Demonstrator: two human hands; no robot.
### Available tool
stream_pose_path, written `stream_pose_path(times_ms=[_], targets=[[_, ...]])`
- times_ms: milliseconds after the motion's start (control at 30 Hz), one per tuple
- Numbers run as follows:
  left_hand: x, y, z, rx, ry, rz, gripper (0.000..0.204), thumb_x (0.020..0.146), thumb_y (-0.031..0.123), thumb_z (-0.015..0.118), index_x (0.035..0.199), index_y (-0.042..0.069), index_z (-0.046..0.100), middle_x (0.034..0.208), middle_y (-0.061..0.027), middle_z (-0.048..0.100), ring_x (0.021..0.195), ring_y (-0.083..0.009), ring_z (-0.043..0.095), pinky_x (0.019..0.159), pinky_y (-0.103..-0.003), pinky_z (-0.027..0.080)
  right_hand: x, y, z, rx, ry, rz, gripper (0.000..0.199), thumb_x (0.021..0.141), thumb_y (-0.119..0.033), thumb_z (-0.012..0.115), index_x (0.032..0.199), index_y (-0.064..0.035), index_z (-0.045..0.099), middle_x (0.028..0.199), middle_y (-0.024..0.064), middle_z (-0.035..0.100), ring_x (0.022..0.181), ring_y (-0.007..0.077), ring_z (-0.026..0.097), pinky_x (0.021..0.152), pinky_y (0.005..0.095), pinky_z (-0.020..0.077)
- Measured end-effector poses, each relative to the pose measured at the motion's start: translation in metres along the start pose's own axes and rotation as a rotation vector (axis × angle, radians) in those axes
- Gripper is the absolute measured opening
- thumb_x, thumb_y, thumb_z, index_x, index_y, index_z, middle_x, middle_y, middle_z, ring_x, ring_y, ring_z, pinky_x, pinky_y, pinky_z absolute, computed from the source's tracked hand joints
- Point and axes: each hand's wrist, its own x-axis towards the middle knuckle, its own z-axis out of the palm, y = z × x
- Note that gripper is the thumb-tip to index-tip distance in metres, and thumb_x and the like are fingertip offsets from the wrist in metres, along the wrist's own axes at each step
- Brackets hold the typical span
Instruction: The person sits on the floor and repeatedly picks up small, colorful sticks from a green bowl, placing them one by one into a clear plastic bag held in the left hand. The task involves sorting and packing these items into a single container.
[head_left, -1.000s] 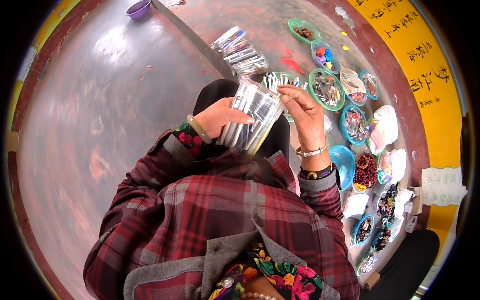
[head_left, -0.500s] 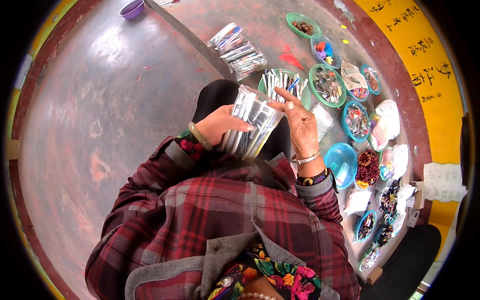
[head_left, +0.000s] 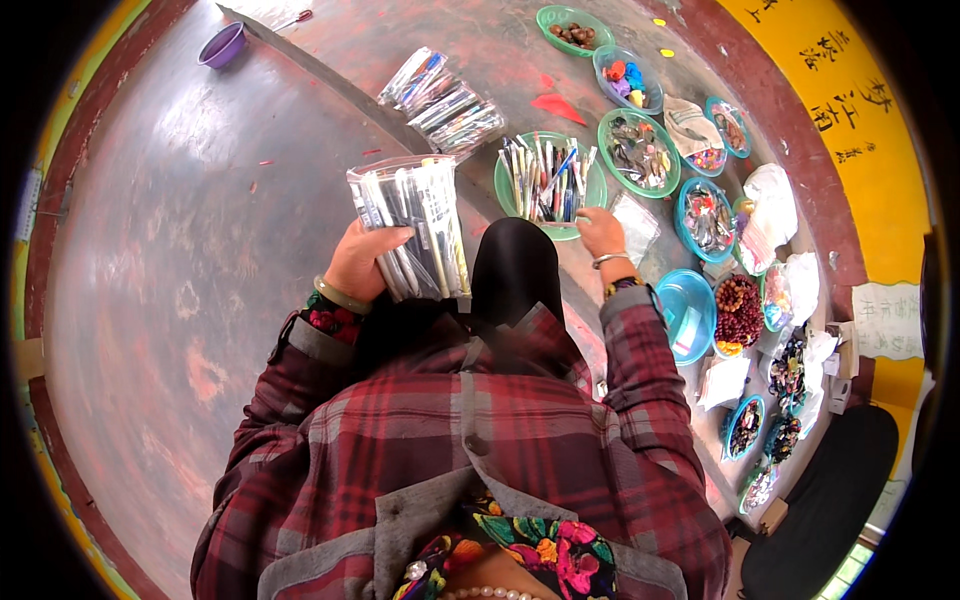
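Note:
My left hand (head_left: 362, 262) grips a clear plastic bag (head_left: 400, 168) by its side, thumb across the front. White and dark pens (head_left: 425, 225) stand packed inside it, above my left thigh. My right hand (head_left: 602, 236) is closed at the near right rim of a round green basket (head_left: 572, 234). More loose pens (head_left: 548, 180) lean in that basket, one of them blue. Next to the right hand lie flat, clear plastic bags (head_left: 636, 226). Farther off to the left, several filled pen bags (head_left: 440, 105) lie in a stack on the floor.
Baskets of small goods (head_left: 640, 152) run along the right side. A blue basin (head_left: 686, 316) sits near my right forearm, with dark red beads (head_left: 738, 318) beside it. A floor ledge (head_left: 340, 90) crosses at upper left, near a purple bowl (head_left: 222, 46). A black stool (head_left: 825, 510) stands lower right.
My right hand has left the pen bag and gone right and down to the green basket's rim. My left hand has carried the bag to the left. The green basket sits slightly nearer me.

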Motion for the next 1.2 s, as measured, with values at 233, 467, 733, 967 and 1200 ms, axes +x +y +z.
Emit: stream_pose_path(times_ms=[233,467,733,967,1200], targets=[[0.002,-0.004,-0.003,0.004,-0.068,-0.016,0.038,0.077,0.000,0.057,0.114,-0.003,0.053,0.107,-0.0117,0.061,0.094,-0.0218,0.060,0.085,-0.035,0.047,0.042,-0.022,0.050,-0.423,-0.357,0.022,0.022,0.077,-0.010,0.051,0.090,-0.0066,0.069,0.092,0.0163,0.065,0.088,0.0347,0.062,0.076,0.0425,0.0496],[0.001,-0.003,-0.002,-0.009,-0.079,-0.022,0.038,0.077,0.000,0.058,0.115,-0.001,0.053,0.107,-0.0099,0.061,0.096,-0.0209,0.060,0.085,-0.035,0.047,0.051,-0.033,0.047,-0.472,-0.440,0.036,0.022,0.080,-0.010,0.051,0.091,-0.0050,0.069,0.096,0.0166,0.065,0.091,0.0331,0.063,0.077,0.0420,0.0505],[0.000,-0.003,-0.004,0.007,-0.103,-0.001,0.039,0.077,0.000,0.058,0.115,-0.002,0.052,0.107,-0.0110,0.061,0.096,-0.0215,0.060,0.086,-0.035,0.047,0.040,-0.033,-0.024,-0.309,-0.181,0.086,0.020,0.082,-0.013,0.055,0.098,-0.0027,0.061,0.087,0.0144,0.067,0.082,0.0269,0.065,0.068,0.0370,0.0521],[0.005,-0.006,-0.004,-0.015,-0.140,0.006,0.041,0.077,0.001,0.056,0.117,-0.003,0.050,0.109,-0.0123,0.060,0.098,-0.0224,0.059,0.087,-0.036,0.046,-0.021,-0.085,-0.117,1.654,-0.074,0.086,0.023,0.078,0.002,0.062,0.100,0.0001,0.056,0.089,0.0120,0.062,0.083,0.0238,0.065,0.061,0.0217,0.0549],[0.009,-0.014,-0.003,0.006,-0.150,0.004,0.042,0.077,0.003,0.056,0.118,-0.005,0.049,0.110,-0.0153,0.060,0.099,-0.0261,0.060,0.089,-0.039,0.047,-0.037,-0.115,-0.131,1.928,0.140,0.003,0.063,0.080,0.008,0.057,0.134,-0.0115,0.031,0.092,0.0132,0.060,0.083,0.0276,0.065,0.058,0.0221,0.0556]])
